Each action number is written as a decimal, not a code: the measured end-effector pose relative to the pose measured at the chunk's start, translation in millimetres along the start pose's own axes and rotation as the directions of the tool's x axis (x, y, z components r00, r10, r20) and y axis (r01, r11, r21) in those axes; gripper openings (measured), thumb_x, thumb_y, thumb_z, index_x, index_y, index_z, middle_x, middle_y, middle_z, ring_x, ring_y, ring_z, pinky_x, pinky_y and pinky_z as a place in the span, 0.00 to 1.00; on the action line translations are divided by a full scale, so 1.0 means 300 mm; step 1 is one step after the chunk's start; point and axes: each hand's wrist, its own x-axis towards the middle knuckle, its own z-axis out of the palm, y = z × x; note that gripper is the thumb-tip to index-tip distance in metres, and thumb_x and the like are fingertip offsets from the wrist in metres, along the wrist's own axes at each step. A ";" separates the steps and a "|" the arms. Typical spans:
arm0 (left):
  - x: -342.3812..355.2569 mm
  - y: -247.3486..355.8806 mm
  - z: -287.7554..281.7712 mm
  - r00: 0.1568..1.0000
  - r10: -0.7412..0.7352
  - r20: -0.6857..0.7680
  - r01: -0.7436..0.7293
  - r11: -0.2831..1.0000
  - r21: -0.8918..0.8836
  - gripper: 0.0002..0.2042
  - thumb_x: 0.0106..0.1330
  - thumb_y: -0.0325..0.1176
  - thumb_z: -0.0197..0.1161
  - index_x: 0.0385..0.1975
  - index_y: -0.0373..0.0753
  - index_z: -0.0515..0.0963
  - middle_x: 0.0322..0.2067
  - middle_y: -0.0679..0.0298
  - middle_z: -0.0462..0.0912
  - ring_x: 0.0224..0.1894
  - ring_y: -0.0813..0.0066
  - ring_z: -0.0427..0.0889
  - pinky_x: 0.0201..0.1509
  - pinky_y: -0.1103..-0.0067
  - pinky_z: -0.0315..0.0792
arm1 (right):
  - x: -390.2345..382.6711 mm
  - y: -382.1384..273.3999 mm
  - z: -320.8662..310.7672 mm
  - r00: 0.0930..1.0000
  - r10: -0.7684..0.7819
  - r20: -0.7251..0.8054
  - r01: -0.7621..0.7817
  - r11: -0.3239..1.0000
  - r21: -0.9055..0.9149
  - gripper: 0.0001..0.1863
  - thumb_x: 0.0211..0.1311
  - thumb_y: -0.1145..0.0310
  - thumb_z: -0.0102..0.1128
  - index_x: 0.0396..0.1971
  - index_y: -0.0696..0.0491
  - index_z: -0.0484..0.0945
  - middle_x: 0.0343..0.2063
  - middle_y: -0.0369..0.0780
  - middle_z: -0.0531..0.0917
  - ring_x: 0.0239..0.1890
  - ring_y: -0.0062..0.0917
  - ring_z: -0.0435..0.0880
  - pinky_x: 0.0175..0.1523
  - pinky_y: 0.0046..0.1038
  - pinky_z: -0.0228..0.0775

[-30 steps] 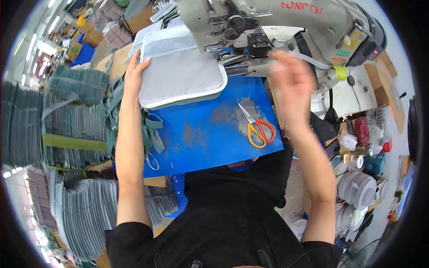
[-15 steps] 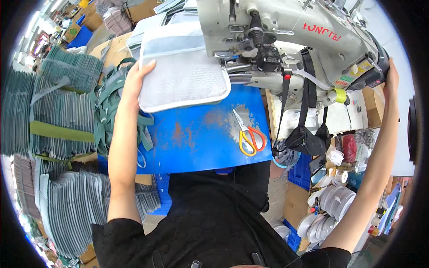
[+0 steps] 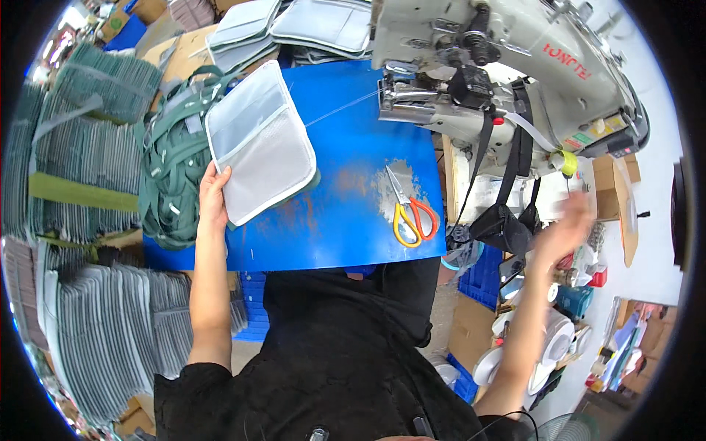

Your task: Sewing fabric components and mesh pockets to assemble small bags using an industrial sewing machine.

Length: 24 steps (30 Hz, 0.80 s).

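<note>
My left hand (image 3: 215,192) grips the lower left edge of a flat, pale grey panel (image 3: 272,169) with a bluish upper section and white binding, held tilted over the blue work surface (image 3: 323,242). A fine thread runs from the panel to the sewing machine (image 3: 471,88) at upper right. Scissors (image 3: 410,217) with orange and yellow handles lie right of the panel. My right hand (image 3: 572,224) is motion-blurred below the machine's right end, near black straps and a black pouch (image 3: 500,228); whether it holds anything is unclear.
Tall stacks of green panels (image 3: 77,165) and grey panels (image 3: 118,331) stand at left. A heap of green straps (image 3: 176,162) lies beside the surface. More pale panels (image 3: 320,22) are piled at the back. Spools, boxes and bins (image 3: 478,275) crowd the lower right.
My left hand has pulled the panel away from the needle area, down and leftward, exposing the thread. My right hand went up to the machine's right end and has since come back down and leftward.
</note>
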 end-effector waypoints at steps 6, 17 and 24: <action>-0.024 0.002 0.013 0.999 -0.033 -0.011 0.031 0.986 -0.161 0.23 0.71 0.32 0.65 0.65 0.34 0.71 0.56 0.57 0.83 0.53 0.69 0.84 0.59 0.73 0.78 | -0.554 -0.271 0.259 0.596 -0.128 0.793 0.218 0.976 -0.007 0.35 0.52 0.78 0.67 0.64 0.54 0.71 0.47 0.50 0.79 0.46 0.48 0.84 0.54 0.40 0.78; -0.123 0.155 0.076 0.996 -0.073 -0.041 0.057 0.952 -0.299 0.22 0.72 0.36 0.64 0.63 0.37 0.73 0.54 0.57 0.83 0.53 0.64 0.85 0.57 0.68 0.81 | -0.493 -0.394 0.322 0.101 0.085 0.991 -0.593 0.805 -0.009 0.40 0.57 0.78 0.68 0.72 0.54 0.65 0.32 0.35 0.82 0.31 0.12 0.78 0.38 0.19 0.70; -0.123 0.198 0.114 0.998 -0.038 -0.042 0.026 0.967 -0.253 0.22 0.73 0.36 0.64 0.63 0.37 0.73 0.54 0.56 0.83 0.53 0.62 0.85 0.56 0.66 0.82 | -0.463 -0.619 0.488 0.382 -0.059 0.922 -0.400 0.889 0.222 0.33 0.58 0.59 0.78 0.62 0.52 0.74 0.33 0.35 0.84 0.34 0.17 0.81 0.42 0.23 0.73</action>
